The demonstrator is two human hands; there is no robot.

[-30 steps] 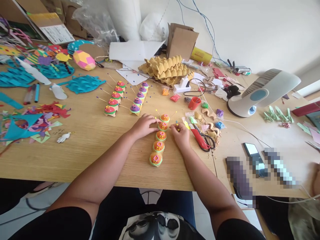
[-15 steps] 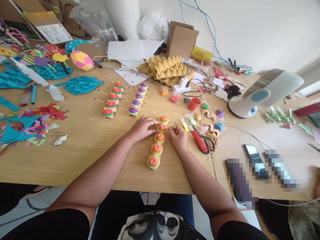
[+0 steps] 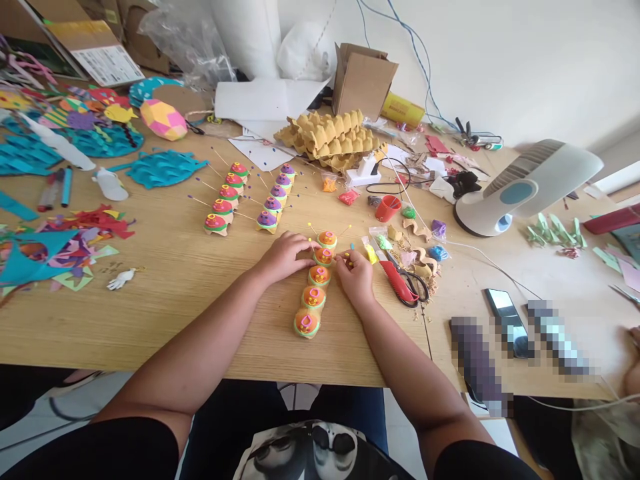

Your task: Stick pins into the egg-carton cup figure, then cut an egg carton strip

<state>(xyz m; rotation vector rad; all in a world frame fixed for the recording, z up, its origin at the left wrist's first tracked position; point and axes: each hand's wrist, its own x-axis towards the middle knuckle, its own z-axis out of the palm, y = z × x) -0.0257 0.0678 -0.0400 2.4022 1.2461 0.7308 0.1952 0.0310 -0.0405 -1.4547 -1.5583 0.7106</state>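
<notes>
An orange and green egg-carton caterpillar (image 3: 313, 297) lies on the wooden table (image 3: 190, 287), made of several domed segments in a row. My left hand (image 3: 284, 255) rests on the table with its fingers curled against the caterpillar's second segment from the far end. My right hand (image 3: 356, 275) presses against the other side of that segment, fingers pinched on a thin pin whose tip I cannot make out. Yellow-tipped pins stick out of the far segment (image 3: 327, 238).
Two more caterpillars, pink (image 3: 226, 197) and purple (image 3: 277, 197), lie beyond. Red scissors (image 3: 403, 283) sit right of my right hand. Egg cartons (image 3: 330, 137), a cardboard box (image 3: 362, 78), a white fan (image 3: 525, 187), a phone (image 3: 505, 310) and coloured paper scraps (image 3: 70, 240) crowd the table. Another person's hand (image 3: 631, 367) shows at far right.
My right hand has shifted slightly left, closer to the caterpillar's segment. My left hand stays on the caterpillar.
</notes>
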